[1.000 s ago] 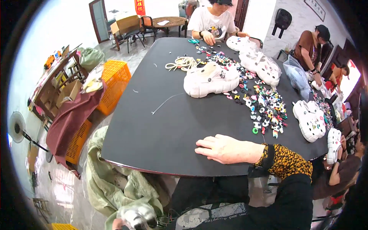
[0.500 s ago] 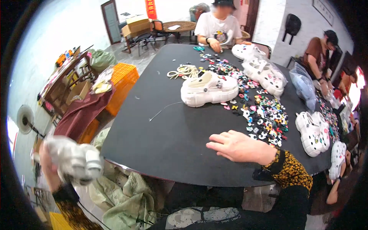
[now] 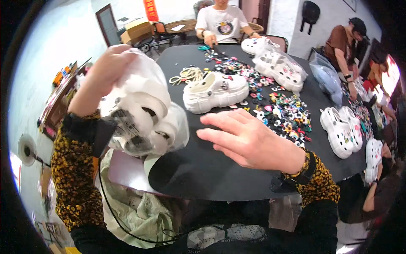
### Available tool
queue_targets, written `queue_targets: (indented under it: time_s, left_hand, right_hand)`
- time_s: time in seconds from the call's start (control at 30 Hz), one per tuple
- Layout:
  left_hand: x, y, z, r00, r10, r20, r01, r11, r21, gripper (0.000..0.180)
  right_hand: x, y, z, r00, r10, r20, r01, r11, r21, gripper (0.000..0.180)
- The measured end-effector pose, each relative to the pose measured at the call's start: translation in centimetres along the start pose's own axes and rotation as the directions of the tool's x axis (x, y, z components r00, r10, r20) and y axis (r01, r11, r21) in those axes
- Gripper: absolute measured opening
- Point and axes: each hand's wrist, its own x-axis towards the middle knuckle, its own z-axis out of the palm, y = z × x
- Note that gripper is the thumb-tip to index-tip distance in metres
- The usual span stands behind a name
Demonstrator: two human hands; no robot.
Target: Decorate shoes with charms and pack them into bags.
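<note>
My left hand (image 3: 105, 70) grips a clear plastic bag of white clogs (image 3: 141, 114) and holds it up over the near left edge of the black table (image 3: 203, 173). To the right of the bag, my right hand (image 3: 249, 142) hovers flat with fingers spread just above the table top, holding nothing. A pair of white platform clogs (image 3: 215, 91) stands on the table beyond both hands. To their right lies a spread of several small coloured shoe charms (image 3: 283, 112).
More white clogs stand at the right edge (image 3: 342, 131) and in bags at the far side (image 3: 279, 70). A coil of cream cord (image 3: 186, 76) lies by the pair. One person sits at the far end (image 3: 222, 23), another at the right (image 3: 344, 46). Crumpled plastic sheeting (image 3: 135, 211) hangs below the table.
My left hand has lifted the bag of white clogs from low at my left side up to the table's edge. My right hand rose off the table a little.
</note>
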Motion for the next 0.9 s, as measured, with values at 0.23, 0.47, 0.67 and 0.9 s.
queue_targets:
  time_s: [0.23, 0.47, 0.67, 0.9]
  left_hand:
    - [2.6, 1.3, 11.8, 0.905, 0.04, 0.423, -0.13, 0.974, 0.186, 0.016]
    - [2.7, 1.3, 12.8, 0.773, 0.397, 0.494, -0.488, 0.87, 0.064, 0.041]
    - [2.2, -8.0, 5.9, 0.883, 0.387, 0.265, -0.468, 0.742, 0.48, 0.04]
    - [1.6, -21.1, -0.7, 0.977, 0.214, 0.003, -0.15, 0.673, 0.725, 0.04]
  right_hand:
    - [0.1, 1.5, 1.4, 0.989, 0.112, -0.099, -0.107, 0.993, 0.053, 0.035]
    - [-3.2, 4.2, 5.1, 0.97, 0.241, 0.037, -0.239, 0.969, -0.056, 0.034]
    - [-4.3, 6.3, 6.3, 0.959, 0.279, 0.058, -0.28, 0.96, 0.004, 0.03]
    - [0.4, 5.9, 7.4, 0.99, 0.141, 0.003, -0.14, 0.987, -0.082, 0.031]
